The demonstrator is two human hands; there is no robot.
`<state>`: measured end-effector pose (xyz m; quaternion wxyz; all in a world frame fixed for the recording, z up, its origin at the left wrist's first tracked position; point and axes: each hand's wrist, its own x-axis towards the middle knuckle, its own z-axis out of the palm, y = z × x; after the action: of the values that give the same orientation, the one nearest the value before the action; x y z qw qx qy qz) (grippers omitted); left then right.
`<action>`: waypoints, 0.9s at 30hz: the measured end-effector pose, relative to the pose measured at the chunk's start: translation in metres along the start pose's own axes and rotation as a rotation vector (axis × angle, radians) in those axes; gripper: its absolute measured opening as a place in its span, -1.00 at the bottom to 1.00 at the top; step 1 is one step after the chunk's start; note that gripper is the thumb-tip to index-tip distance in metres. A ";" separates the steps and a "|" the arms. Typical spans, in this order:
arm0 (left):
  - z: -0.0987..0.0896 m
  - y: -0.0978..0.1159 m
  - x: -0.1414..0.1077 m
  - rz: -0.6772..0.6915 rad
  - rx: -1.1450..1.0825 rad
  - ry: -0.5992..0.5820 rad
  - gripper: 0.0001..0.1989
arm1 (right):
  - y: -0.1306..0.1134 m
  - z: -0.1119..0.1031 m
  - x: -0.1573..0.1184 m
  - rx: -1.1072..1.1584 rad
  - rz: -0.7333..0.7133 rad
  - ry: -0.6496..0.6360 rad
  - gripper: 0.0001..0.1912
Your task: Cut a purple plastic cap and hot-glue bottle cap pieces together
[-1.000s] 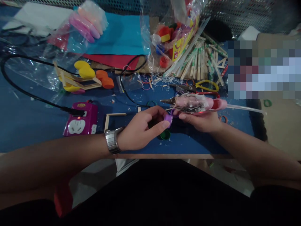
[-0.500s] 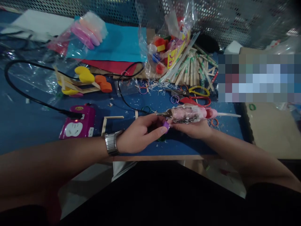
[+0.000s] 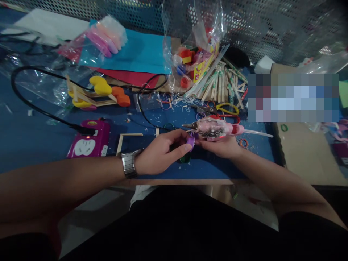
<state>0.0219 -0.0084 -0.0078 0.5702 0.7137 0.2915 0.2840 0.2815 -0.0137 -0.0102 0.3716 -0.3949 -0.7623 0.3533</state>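
Observation:
My left hand (image 3: 165,152), with a metal watch (image 3: 129,164) at the wrist, pinches a small purple ring-like piece (image 3: 191,143) between thumb and fingers. Around a pink hot glue gun (image 3: 216,128) my right hand (image 3: 221,146) is closed, its grip hidden by the palm. The gun lies sideways with its dark nozzle pointing left, just above the purple piece, and a clear glue stick (image 3: 258,133) juts from its back. A fingertip of my right hand comes close to the purple piece; I cannot tell whether they touch. A green ring (image 3: 185,157) lies beneath the hands.
Left stands a magenta power strip (image 3: 89,139) with a black cable. Wooden sticks (image 3: 130,135) form a corner nearby. Behind are scissors (image 3: 214,108), a stick model with yellow and orange pieces (image 3: 100,87), a bag of coloured caps (image 3: 187,65) and bundled sticks (image 3: 220,81). Cardboard (image 3: 307,152) lies right.
The glue gun has shifted slightly left and its nozzle has risen a little. The purple piece has turned so its ring shape shows more. Both hands keep their hold.

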 end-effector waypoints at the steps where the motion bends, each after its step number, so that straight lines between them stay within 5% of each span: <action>1: 0.000 0.000 0.000 0.000 -0.005 0.001 -0.60 | 0.000 0.000 -0.001 -0.008 0.010 -0.003 -0.83; 22: 0.003 -0.007 -0.004 -0.086 -0.172 0.045 -0.66 | 0.000 0.004 0.001 0.045 -0.006 0.042 -0.88; 27: 0.004 -0.011 -0.002 -0.046 -0.228 0.062 -0.71 | 0.001 0.006 -0.004 0.041 0.108 0.076 -0.79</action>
<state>0.0225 -0.0108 -0.0193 0.6449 0.6281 0.2909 0.3240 0.2785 -0.0179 -0.0148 0.3889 -0.4408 -0.7178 0.3731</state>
